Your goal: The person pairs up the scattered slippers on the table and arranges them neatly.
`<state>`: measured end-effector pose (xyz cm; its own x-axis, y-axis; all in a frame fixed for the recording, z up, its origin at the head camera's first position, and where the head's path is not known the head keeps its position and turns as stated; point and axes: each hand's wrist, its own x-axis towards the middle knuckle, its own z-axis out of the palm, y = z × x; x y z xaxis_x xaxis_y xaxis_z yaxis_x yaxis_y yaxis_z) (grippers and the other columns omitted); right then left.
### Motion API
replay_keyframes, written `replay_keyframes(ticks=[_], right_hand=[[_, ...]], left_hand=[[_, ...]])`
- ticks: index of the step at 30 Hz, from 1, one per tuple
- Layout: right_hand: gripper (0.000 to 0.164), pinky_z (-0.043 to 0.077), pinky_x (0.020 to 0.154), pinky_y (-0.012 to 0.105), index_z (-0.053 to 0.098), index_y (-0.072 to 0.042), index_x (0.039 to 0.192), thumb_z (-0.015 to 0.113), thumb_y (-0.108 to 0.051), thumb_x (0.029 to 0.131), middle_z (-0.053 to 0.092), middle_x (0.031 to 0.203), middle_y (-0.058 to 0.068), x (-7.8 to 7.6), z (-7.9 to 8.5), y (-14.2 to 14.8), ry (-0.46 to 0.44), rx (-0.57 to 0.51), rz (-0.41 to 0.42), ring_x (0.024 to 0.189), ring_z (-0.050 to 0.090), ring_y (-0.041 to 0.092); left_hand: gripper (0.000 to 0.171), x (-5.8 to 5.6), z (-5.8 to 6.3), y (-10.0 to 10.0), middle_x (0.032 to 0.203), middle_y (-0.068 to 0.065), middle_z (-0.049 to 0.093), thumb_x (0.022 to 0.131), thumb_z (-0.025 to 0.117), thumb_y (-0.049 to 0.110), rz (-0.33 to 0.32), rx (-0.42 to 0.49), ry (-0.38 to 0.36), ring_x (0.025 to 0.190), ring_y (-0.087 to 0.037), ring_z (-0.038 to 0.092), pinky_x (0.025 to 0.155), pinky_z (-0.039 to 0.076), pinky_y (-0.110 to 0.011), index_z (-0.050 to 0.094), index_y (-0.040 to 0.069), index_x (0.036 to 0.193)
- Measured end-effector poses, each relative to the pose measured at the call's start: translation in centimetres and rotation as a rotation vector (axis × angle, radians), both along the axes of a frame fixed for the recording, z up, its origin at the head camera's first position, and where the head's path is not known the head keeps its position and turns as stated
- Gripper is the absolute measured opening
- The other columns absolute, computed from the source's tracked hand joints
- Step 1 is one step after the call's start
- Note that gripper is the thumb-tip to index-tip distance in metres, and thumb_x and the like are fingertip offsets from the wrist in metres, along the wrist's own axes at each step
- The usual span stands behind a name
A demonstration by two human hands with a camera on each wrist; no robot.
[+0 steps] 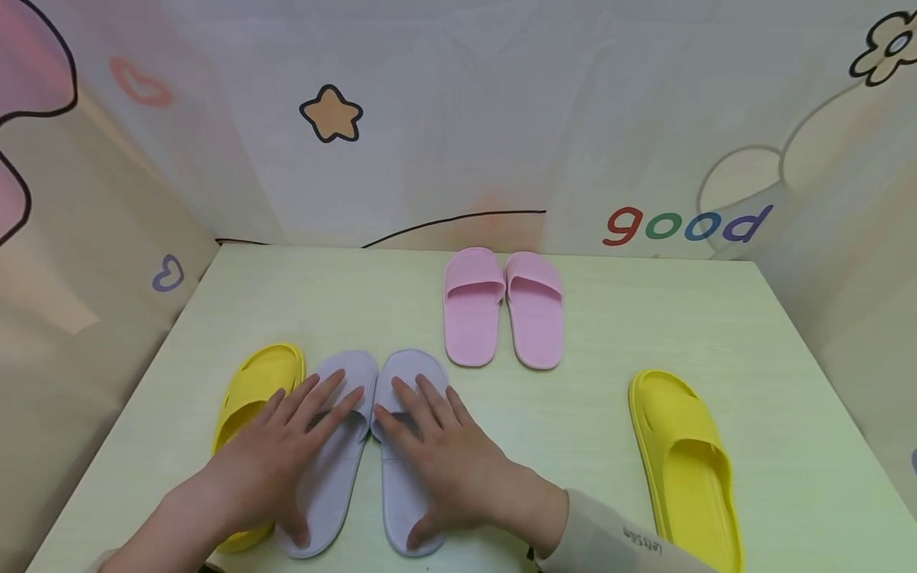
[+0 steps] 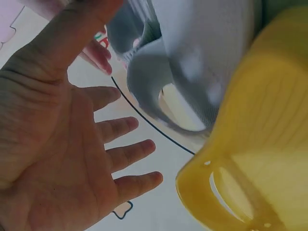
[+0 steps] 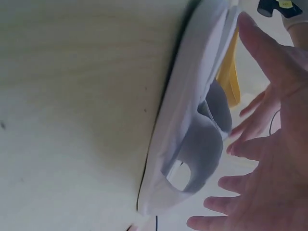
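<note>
Two pale lavender-grey slippers lie side by side on the table, the left one (image 1: 333, 493) and the right one (image 1: 396, 489), toes toward the back. Over the left slipper my left hand (image 1: 275, 450) is spread, palm down, fingers straight and apart. My right hand (image 1: 451, 458) hovers likewise over the right slipper, partly hiding its strap. Both wrist views show a gap between palm and slippers, with nothing in either hand. A yellow slipper (image 1: 265, 370) lies just left of the grey pair, partly covered by my left hand and forearm.
Another yellow slipper (image 1: 691, 477) lies at the right front of the table (image 1: 587, 414). A pair of pink slippers (image 1: 471, 326) sits at the back middle. A printed cloth (image 1: 458, 119) hangs behind the table and along its sides.
</note>
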<state>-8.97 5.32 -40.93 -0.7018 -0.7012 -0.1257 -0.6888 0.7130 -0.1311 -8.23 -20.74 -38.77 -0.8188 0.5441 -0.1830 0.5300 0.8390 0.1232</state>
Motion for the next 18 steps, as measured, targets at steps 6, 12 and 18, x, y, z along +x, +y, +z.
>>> replay_keyframes(ticks=[6, 12, 18], right_hand=[[0.150, 0.023, 0.127, 0.059, 0.011, -0.024, 0.168, 0.089, -0.078, 0.052, -0.002, 0.176, 0.011, 0.5, -0.6, -0.1, -0.010, 0.035, 0.003, 0.162, 0.005, 0.039], [0.153, 0.023, 0.128, 0.058, 0.010, -0.022, 0.168, 0.088, -0.081, 0.051, -0.004, 0.175, 0.014, 0.6, -0.9, -0.2, 0.000, 0.069, 0.019, 0.162, 0.003, 0.041], [0.156, 0.023, 0.127, 0.059, 0.008, -0.020, 0.168, 0.088, -0.081, 0.050, -0.007, 0.175, 0.016, 0.7, -0.9, -0.4, -0.002, 0.083, 0.021, 0.161, 0.001, 0.044]], left_hand=[[0.162, 0.3, -0.7, 0.4, 0.174, -0.018, 0.009, 0.035, 0.101, 0.064, 0.027, 0.002, -0.069, 0.155, -0.049, 0.020, 0.118, 0.024, -0.076, 0.018, 0.020, 0.167], [0.167, 0.5, -1.2, 0.6, 0.175, -0.018, 0.003, 0.033, 0.101, 0.062, 0.049, -0.017, -0.101, 0.156, -0.050, 0.018, 0.119, 0.023, -0.074, 0.013, 0.019, 0.168], [0.169, 0.7, -1.5, 1.1, 0.175, -0.018, 0.000, 0.032, 0.102, 0.061, 0.066, -0.040, -0.092, 0.156, -0.050, 0.017, 0.119, 0.025, -0.073, 0.013, 0.017, 0.168]])
